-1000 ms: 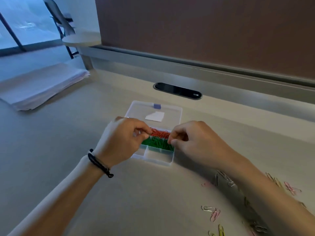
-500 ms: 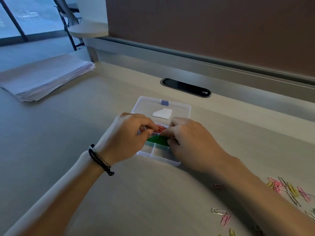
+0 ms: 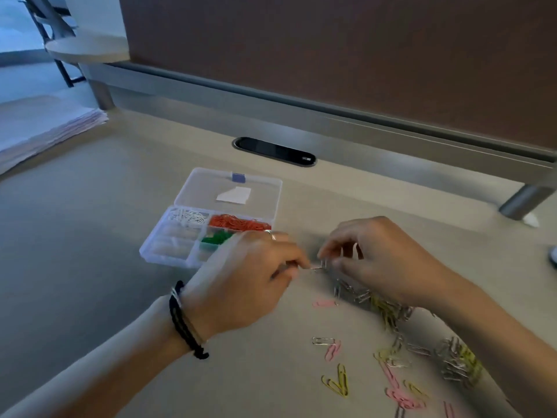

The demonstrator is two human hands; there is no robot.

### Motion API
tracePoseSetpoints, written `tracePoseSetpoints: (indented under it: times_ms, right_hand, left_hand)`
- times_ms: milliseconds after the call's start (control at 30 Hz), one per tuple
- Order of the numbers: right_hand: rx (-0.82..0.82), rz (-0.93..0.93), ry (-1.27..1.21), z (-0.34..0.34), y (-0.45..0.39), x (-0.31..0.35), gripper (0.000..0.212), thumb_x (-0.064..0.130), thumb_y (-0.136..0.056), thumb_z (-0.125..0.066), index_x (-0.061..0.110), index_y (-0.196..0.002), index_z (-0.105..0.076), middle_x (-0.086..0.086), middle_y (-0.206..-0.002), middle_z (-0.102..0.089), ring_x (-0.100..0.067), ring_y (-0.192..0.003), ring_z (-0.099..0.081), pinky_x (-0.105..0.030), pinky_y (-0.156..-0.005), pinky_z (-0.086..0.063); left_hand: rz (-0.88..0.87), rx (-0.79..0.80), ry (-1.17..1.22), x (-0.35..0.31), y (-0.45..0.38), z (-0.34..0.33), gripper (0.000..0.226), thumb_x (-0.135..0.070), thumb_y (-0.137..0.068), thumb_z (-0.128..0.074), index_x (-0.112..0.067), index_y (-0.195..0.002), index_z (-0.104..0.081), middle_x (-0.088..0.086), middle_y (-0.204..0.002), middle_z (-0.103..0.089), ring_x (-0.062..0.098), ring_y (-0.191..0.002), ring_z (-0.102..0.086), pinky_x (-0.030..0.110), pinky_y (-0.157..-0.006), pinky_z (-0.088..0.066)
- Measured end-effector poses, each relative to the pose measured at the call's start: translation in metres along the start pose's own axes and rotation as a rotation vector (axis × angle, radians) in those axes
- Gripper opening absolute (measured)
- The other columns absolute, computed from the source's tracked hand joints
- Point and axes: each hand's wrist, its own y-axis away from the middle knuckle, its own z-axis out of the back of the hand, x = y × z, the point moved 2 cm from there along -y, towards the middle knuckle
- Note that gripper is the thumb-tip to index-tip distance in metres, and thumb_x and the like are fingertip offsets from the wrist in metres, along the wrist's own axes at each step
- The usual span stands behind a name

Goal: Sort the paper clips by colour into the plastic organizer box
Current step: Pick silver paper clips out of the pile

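Both hands have left the plastic organizer box [image 3: 184, 233] at ten o'clock for the loose paper clips [image 3: 388, 312] on the table [image 3: 90, 236], left hand [image 3: 241, 279] and right hand [image 3: 376, 260] each pinching linked silver clips [image 3: 320, 266], apparently separating the next colour.

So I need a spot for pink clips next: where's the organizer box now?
In the head view the organizer box sits left of centre on the desk, lid open, just beyond the left hand.

Single head-worn view: looks forward and down, close over the tabletop [image 3: 90, 267]; partition wall [image 3: 331, 55] fills the upper frame.
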Motion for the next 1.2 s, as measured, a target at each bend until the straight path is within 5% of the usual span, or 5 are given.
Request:
tracePoseSetpoints:
  times_ms: [333,633,833,1033,1200]
  right_hand:
    - [-0.073,-0.119,0.124,-0.003,0.031,-0.015,0.009,0.027,-0.084,-0.073,0.028,-0.093,-0.076,0.014,-0.092,-0.072,-0.007,-0.089,-0.063,-0.030,-0.084,-0.051]
    - [0.056,-0.021,0.688,-0.012,0.019,0.007,0.019,0.014,-0.084,-0.061,0.017,-0.102,-0.067,-0.012,-0.102,-0.067,-0.036,-0.096,-0.065,-0.032,-0.066,-0.036]
    - [0.143,-0.009,0.762,-0.006,0.016,0.006,0.014,0.015,-0.090,-0.058,0.015,-0.105,-0.061,-0.010,-0.106,-0.065,-0.035,-0.098,-0.065,-0.033,-0.066,-0.037]
    - [-0.150,-0.272,-0.183,0.012,0.022,-0.030,0.021,0.013,-0.085,-0.060,0.022,-0.087,-0.079,0.003,-0.076,-0.075,-0.013,-0.071,-0.069,-0.024,-0.069,-0.052]
    - [-0.060,-0.493,-0.993,0.001,0.024,-0.040,0.029,0.003,-0.082,-0.041,0.007,-0.060,-0.059,-0.020,-0.061,-0.053,-0.026,-0.050,-0.048,-0.026,-0.044,-0.033]
  left_hand:
    - [-0.014,0.197,-0.232,-0.033,-0.003,-0.038,0.014,-0.026,-0.094,-0.058,-0.031,-0.097,-0.070,-0.014,-0.096,-0.063,0.007,-0.081,-0.060,0.025,-0.066,-0.046]
    - [0.096,0.191,-0.305,-0.021,-0.052,-0.040,0.025,-0.035,-0.091,-0.064,-0.030,-0.115,-0.068,-0.004,-0.106,-0.067,0.018,-0.098,-0.064,0.036,-0.083,-0.051]
    - [0.095,0.266,-0.401,-0.027,-0.065,-0.051,0.014,-0.017,-0.088,-0.061,-0.027,-0.081,-0.068,-0.003,-0.088,-0.064,0.020,-0.081,-0.062,0.034,-0.075,-0.053]
    - [0.163,0.235,-0.079,-0.013,-0.065,-0.048,0.025,-0.002,-0.084,-0.062,-0.027,-0.085,-0.068,-0.009,-0.072,-0.067,0.004,-0.072,-0.066,0.031,-0.074,-0.057]
    - [0.488,0.101,0.899,-0.004,-0.060,-0.029,0.024,0.008,-0.094,-0.057,-0.007,-0.110,-0.066,0.011,-0.076,-0.062,0.025,-0.075,-0.072,0.032,-0.070,-0.059]
